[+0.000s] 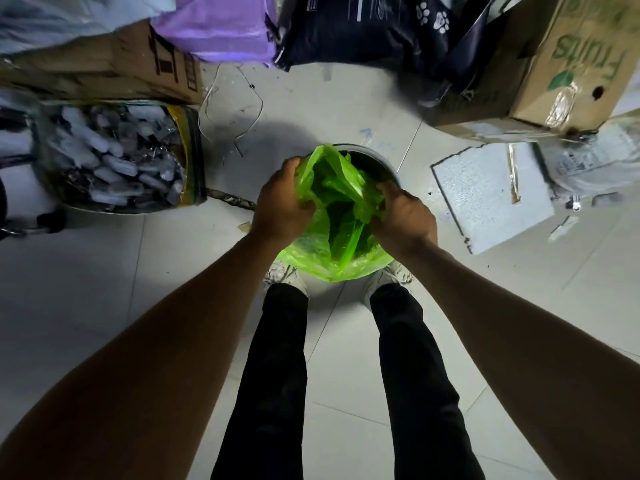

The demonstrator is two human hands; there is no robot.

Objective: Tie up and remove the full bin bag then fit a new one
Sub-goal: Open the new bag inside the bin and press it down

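Green plastic bin bag (332, 216) sits in a round bin (375, 164) at frame centre, its rim bunched in the left hand (280, 206) and right hand (403, 220), both clenched on it, seemingly gathering the top for tying.
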